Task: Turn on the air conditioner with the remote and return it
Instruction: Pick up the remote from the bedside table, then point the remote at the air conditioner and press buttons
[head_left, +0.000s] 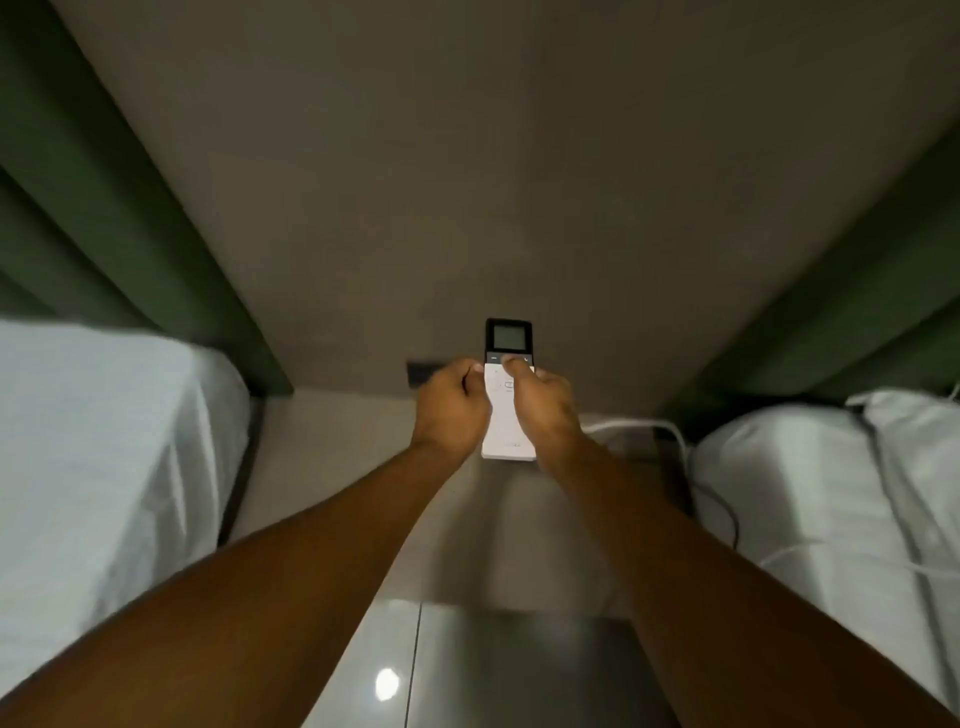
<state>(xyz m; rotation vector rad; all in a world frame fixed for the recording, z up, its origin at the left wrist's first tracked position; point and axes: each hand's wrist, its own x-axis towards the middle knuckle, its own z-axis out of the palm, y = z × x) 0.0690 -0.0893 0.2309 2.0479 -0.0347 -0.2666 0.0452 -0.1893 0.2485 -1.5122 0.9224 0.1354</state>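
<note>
A white remote (508, 436) with a black top and a small grey screen is held upright in front of me, pointing toward the far wall. My left hand (453, 405) grips its left side. My right hand (543, 404) grips its right side, with the thumb resting on the buttons just below the screen. The air conditioner is not in view.
A bed with white sheets (104, 441) lies on the left and another (841, 493) on the right, each with a green headboard (104, 208). White and black cables (670, 431) run by the right bed. A dark wall socket (422, 372) sits behind my hands. Glossy tiled floor (467, 665) lies below.
</note>
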